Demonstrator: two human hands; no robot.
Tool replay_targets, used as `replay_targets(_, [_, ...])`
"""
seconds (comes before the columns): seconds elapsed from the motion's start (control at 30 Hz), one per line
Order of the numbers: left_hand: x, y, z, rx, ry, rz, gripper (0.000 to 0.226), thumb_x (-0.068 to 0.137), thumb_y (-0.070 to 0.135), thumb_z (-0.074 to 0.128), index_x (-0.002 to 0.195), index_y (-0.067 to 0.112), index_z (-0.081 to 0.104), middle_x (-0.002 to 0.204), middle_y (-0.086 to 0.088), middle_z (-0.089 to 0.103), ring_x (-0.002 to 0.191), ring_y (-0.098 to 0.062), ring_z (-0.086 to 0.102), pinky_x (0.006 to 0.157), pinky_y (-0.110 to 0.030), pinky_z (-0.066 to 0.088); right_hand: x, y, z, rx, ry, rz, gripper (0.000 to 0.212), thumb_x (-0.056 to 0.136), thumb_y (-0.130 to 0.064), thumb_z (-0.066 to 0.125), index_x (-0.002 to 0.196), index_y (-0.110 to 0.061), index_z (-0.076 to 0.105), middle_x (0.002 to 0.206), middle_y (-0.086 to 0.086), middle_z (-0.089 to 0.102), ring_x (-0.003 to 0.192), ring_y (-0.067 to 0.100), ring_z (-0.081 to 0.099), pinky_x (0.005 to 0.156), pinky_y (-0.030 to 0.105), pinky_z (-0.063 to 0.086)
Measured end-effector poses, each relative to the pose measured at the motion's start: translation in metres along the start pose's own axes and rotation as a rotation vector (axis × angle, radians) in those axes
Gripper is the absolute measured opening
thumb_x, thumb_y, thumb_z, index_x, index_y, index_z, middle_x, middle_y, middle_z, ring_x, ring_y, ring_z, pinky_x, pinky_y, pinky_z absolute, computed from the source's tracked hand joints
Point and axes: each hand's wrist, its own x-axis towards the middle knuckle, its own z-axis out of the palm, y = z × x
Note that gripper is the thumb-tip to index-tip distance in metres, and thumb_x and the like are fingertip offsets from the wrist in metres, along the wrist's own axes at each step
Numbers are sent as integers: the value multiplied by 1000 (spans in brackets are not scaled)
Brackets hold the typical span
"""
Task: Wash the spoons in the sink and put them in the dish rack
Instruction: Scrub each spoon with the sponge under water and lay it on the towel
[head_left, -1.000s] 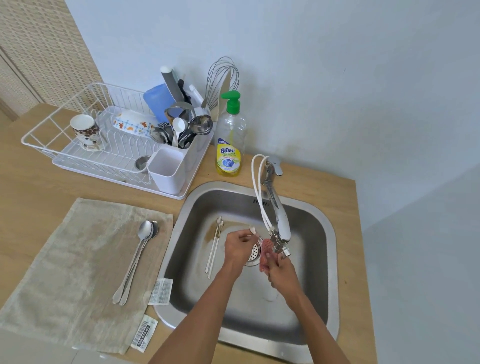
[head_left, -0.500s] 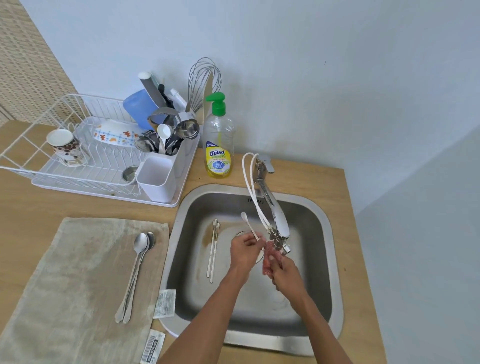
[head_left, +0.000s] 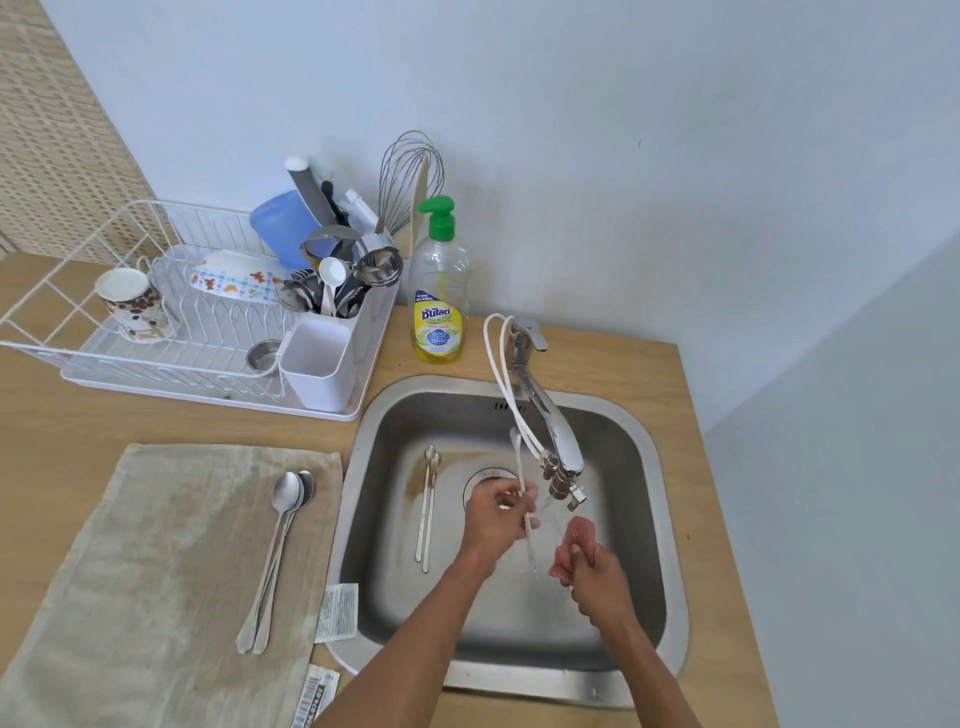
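Over the steel sink (head_left: 644, 467), my left hand (head_left: 493, 517) grips a thin white spoon (head_left: 518, 457) under the water that runs from the tap (head_left: 550, 431). My right hand (head_left: 597, 577) holds a pink mesh scrubber (head_left: 571, 545) to the right of the spoon, apart from it. Two slim spoons (head_left: 427, 504) lie side by side on the sink floor at the left. Two steel spoons (head_left: 278, 551) lie on the beige towel (head_left: 130, 571) left of the sink. The white dish rack (head_left: 104, 358) stands at the back left, with a cutlery holder (head_left: 332, 312) full of utensils.
A dish soap bottle (head_left: 439, 301) with a green pump stands behind the sink. The rack holds a mug (head_left: 130, 301), a patterned dish and a blue cup. An empty white caddy (head_left: 318, 364) sits at the rack's front corner. Two paper labels (head_left: 337, 610) lie by the sink's left rim.
My right hand has pulled the scrubber away from the spoon, down and to the right. My left hand keeps the white spoon under the tap.
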Motion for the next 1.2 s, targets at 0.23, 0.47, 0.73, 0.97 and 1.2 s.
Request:
replay_targets(0.23, [-15,0,2,135,-180,-116,25,93,20,68,104,-2,69,77,-10,70,60,-22,70,62,-33,62,6,2,-2,11,3,81,32,106,-22,41,95,-8,67,55,-5,61,41,11,44,35,19,33])
replay_targets(0.47, [-33,-3,-17,179,-252,-223,28,91,18,71,105,-6,70,75,-10,71,59,-20,70,61,-30,61,7,5,5,-7,-43,80,32,106,-23,40,84,-12,61,54,2,55,40,13,42,34,18,31])
replay_targets(0.73, [-48,-8,-26,252,-337,-252,30,90,23,72,103,-4,72,74,-6,70,59,-20,69,61,-29,59,13,17,11,-18,-78,113,30,104,-25,42,86,-11,62,50,6,56,38,16,43,37,19,32])
replay_targets(0.97, [-47,-5,-21,216,-299,-223,31,91,22,71,104,-6,70,75,-8,69,60,-21,69,60,-30,59,13,20,11,-2,-83,110,33,104,-27,43,85,-9,63,51,7,58,38,17,45,38,21,32])
replay_targets(1.2, [-28,8,-6,38,-145,-160,21,90,-1,67,110,3,68,88,-15,72,71,-22,73,68,-32,63,8,15,10,60,-80,83,33,104,-25,41,87,-9,64,51,7,58,38,17,45,38,21,32])
